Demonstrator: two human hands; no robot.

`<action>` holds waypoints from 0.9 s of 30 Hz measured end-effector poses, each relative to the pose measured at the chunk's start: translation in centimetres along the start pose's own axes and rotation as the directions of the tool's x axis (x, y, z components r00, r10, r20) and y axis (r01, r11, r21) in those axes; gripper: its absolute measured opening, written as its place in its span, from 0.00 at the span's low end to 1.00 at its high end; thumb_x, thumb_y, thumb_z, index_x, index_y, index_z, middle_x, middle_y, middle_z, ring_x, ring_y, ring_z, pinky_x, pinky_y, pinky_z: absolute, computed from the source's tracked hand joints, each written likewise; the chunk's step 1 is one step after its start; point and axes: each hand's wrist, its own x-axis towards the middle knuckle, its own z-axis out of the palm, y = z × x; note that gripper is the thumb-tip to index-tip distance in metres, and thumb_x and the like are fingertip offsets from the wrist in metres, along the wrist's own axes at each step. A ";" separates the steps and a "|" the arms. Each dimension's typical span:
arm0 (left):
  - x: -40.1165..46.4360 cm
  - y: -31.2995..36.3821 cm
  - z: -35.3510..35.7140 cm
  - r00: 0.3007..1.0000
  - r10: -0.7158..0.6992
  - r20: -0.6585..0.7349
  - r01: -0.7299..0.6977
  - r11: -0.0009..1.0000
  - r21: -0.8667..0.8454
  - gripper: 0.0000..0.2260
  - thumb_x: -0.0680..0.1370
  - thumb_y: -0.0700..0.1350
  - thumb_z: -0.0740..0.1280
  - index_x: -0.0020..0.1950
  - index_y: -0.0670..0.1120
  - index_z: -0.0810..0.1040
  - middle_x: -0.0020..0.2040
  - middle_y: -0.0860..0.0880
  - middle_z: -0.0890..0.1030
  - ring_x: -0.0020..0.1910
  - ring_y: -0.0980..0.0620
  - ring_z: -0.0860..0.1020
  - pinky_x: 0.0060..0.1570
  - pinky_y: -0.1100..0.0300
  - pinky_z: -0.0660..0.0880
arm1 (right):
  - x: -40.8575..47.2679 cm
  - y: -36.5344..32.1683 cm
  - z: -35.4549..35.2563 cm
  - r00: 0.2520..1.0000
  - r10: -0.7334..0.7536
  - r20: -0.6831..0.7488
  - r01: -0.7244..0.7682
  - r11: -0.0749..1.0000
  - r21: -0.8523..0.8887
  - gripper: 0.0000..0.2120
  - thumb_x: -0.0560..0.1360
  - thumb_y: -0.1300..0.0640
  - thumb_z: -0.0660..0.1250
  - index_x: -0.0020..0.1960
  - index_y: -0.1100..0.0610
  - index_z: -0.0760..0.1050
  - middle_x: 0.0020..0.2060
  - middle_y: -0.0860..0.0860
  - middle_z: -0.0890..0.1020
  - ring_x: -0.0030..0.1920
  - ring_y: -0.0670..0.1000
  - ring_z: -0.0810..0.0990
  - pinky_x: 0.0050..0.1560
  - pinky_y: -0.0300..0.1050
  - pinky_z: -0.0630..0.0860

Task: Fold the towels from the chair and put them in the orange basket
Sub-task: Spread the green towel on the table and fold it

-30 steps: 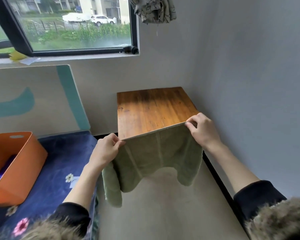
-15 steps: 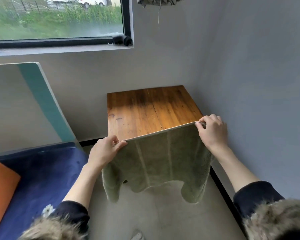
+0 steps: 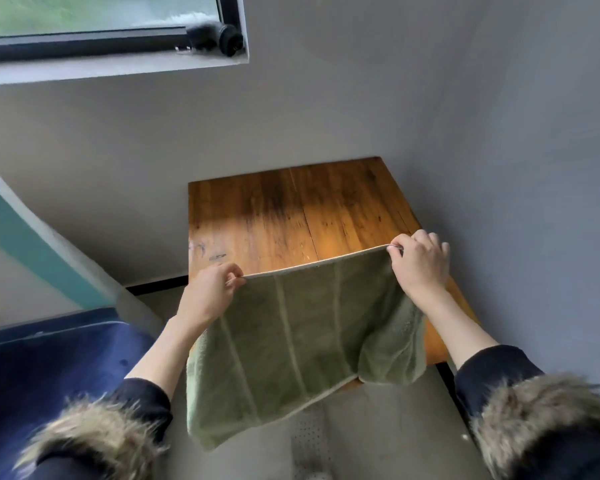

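A green towel (image 3: pixel 302 337) with pale stripes hangs in the air, stretched flat by its top edge. My left hand (image 3: pixel 210 292) pinches its upper left corner. My right hand (image 3: pixel 418 263) pinches its upper right corner. The towel's lower edge droops over the near edge of a wooden table (image 3: pixel 291 216). The orange basket and the chair are out of view.
The wooden table stands in the corner against grey walls. A blue mattress (image 3: pixel 49 362) lies at the lower left, with a white and teal board (image 3: pixel 31 251) leaning behind it. A window sill (image 3: pixel 111 67) runs along the upper left. Pale floor (image 3: pixel 378 438) lies below the towel.
The view has swung right and the orange basket has left the frame. Both hands have carried the stretched towel forward, so it now hangs over the table's near edge.
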 end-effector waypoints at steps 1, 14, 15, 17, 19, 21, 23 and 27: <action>1.6 0.0 0.6 1.000 -0.015 0.006 0.015 1.000 0.010 0.05 0.77 0.46 0.66 0.49 0.47 0.79 0.46 0.46 0.80 0.47 0.45 0.77 0.44 0.55 0.73 | 1.5 0.0 1.2 1.000 -0.001 0.020 0.001 1.000 0.002 0.13 0.79 0.53 0.60 0.55 0.58 0.79 0.53 0.59 0.79 0.54 0.59 0.73 0.54 0.50 0.66; 17.0 -2.5 10.2 1.000 0.007 -0.015 -0.005 0.991 0.131 0.12 0.78 0.44 0.63 0.61 0.46 0.75 0.56 0.43 0.76 0.55 0.44 0.73 0.53 0.47 0.73 | 14.1 2.1 15.0 0.959 -0.020 0.283 0.029 0.999 -0.029 0.17 0.79 0.52 0.57 0.66 0.55 0.70 0.62 0.56 0.74 0.62 0.57 0.69 0.62 0.51 0.61; 16.9 -3.1 11.0 1.000 0.004 0.003 -0.004 0.992 0.126 0.12 0.78 0.44 0.63 0.62 0.45 0.75 0.56 0.42 0.75 0.56 0.43 0.73 0.53 0.46 0.73 | 13.8 2.0 16.1 0.951 -0.025 0.308 0.030 1.000 -0.010 0.17 0.79 0.53 0.57 0.67 0.55 0.69 0.63 0.55 0.73 0.63 0.56 0.68 0.63 0.51 0.60; 16.0 -4.5 12.6 1.000 -0.005 0.022 0.002 0.993 0.116 0.12 0.78 0.42 0.63 0.62 0.43 0.75 0.55 0.41 0.75 0.55 0.42 0.73 0.51 0.46 0.74 | 12.8 1.6 18.1 0.937 -0.040 0.348 0.031 0.999 0.033 0.19 0.79 0.52 0.57 0.68 0.56 0.68 0.64 0.55 0.72 0.65 0.55 0.67 0.67 0.51 0.58; 14.6 -6.0 13.8 1.000 -0.010 0.030 0.007 0.995 0.104 0.12 0.77 0.39 0.62 0.61 0.42 0.75 0.54 0.40 0.75 0.53 0.40 0.73 0.50 0.47 0.73 | 11.1 0.7 19.8 0.921 -0.071 0.383 0.048 0.997 0.068 0.19 0.79 0.52 0.57 0.68 0.56 0.68 0.65 0.54 0.72 0.66 0.55 0.66 0.69 0.52 0.56; 13.0 -7.6 14.8 1.000 -0.004 0.025 0.002 0.996 0.094 0.14 0.76 0.36 0.63 0.61 0.40 0.75 0.54 0.39 0.75 0.52 0.39 0.73 0.49 0.47 0.73 | 8.7 -0.9 21.1 0.899 -0.130 0.419 0.091 0.990 0.112 0.20 0.79 0.51 0.56 0.69 0.56 0.67 0.68 0.54 0.70 0.69 0.54 0.64 0.72 0.52 0.51; 11.5 -9.4 15.4 1.000 -0.002 0.002 0.001 0.995 0.096 0.16 0.74 0.32 0.63 0.61 0.40 0.75 0.55 0.39 0.75 0.53 0.39 0.73 0.50 0.47 0.73 | 6.2 -3.2 22.2 0.872 -0.199 0.448 0.140 0.977 0.162 0.20 0.80 0.51 0.55 0.70 0.55 0.66 0.70 0.54 0.67 0.72 0.53 0.61 0.74 0.53 0.47; 11.1 -12.9 14.6 0.990 -0.105 -0.092 0.113 0.990 0.087 0.19 0.71 0.28 0.63 0.61 0.39 0.75 0.56 0.38 0.75 0.54 0.37 0.72 0.50 0.44 0.70 | 1.9 -8.8 24.6 0.822 -0.310 0.477 0.234 0.948 0.214 0.25 0.79 0.45 0.49 0.72 0.54 0.63 0.73 0.55 0.62 0.75 0.54 0.56 0.73 0.56 0.42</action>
